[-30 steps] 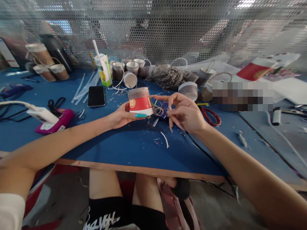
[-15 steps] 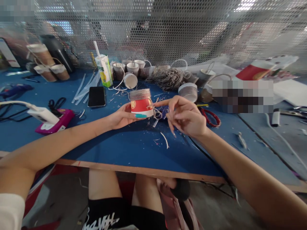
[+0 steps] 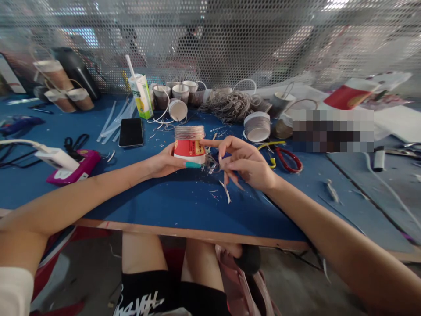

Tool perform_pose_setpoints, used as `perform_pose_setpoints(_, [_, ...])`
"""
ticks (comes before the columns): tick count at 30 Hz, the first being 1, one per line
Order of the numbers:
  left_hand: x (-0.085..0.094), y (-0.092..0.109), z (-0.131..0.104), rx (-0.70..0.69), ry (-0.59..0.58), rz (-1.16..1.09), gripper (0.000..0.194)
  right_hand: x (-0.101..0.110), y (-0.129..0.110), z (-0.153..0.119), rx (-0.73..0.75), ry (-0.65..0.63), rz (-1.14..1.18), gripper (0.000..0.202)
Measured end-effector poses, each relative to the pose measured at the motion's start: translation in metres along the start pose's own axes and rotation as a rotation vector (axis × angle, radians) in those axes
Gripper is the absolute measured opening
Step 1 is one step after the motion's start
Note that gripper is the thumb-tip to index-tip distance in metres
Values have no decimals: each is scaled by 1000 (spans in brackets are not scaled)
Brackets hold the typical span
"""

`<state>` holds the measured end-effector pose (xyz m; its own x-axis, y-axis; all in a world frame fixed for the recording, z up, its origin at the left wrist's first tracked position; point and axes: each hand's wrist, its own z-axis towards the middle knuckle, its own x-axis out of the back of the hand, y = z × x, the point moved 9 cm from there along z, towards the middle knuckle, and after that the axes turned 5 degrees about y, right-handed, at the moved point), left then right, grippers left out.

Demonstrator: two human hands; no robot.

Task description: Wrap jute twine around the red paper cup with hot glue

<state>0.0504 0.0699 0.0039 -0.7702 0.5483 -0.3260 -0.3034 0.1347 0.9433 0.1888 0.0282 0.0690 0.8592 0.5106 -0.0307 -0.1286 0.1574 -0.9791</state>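
Observation:
My left hand (image 3: pixel 164 161) grips a red and white paper cup (image 3: pixel 187 149) from its left side, thumb across the lower white band. Grey cord (image 3: pixel 189 132) is wound in several rows around the cup's upper part. At the cup's right, my right hand (image 3: pixel 251 166) has its index finger stretched to the edge of the cord rows. Its thumb and other fingers are bent and seem closed on the loose cord, though the grip is partly hidden. Below the cup, thin strands (image 3: pixel 213 164) and a blue object (image 3: pixel 225 155) show partly behind that hand.
Behind stand cord-wrapped cups (image 3: pixel 180 93), a grey cord heap (image 3: pixel 232 105) and a drink carton (image 3: pixel 141 96). A phone (image 3: pixel 131 132) and purple power strip (image 3: pixel 75 169) lie left. Right are a wrapped cup (image 3: pixel 257 127) and a red-handled tool (image 3: pixel 289 160). Scraps litter the blue table (image 3: pixel 148 206).
The cup has turned in my left hand, so its print shows differently, and sits slightly lower and further left. My right hand has moved a little left and down alongside it.

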Motion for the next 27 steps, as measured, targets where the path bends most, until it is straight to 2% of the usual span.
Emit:
perform_pose_setpoints(4, [0,2,-1,15,12,-8,68,19,-1,3,-3,193,39,12])
perform_pose_setpoints(9, [1,2,-1,20,4,-6,69,36,4,6,-37,358,32,6])
perform_pose_setpoints(13, [1,2,-1,20,5,-23,65,48,-6,1,82,477,19,9])
perform_pose_setpoints(14, [1,2,-1,22,8,-29,64,46,-9,0,117,464,27,9])
perform_pose_setpoints(16, [-1,2,0,17,-7,-37,63,35,-13,0,157,339,55,8])
perform_pose_setpoints(19, [-4,2,1,-2,-51,-37,63,8,-9,-1,102,68,30,4])
perform_pose_setpoints(21, [-2,1,1,-5,-57,-29,60,-5,-4,-3,41,-34,-50,6])
perform_pose_setpoints(24, [-1,-1,2,-7,-66,-7,57,-8,-4,-5,36,-20,-170,8])
perform_pose_setpoints(27, [-2,0,1,-10,-84,-4,60,4,-14,-5,118,129,-274,6])
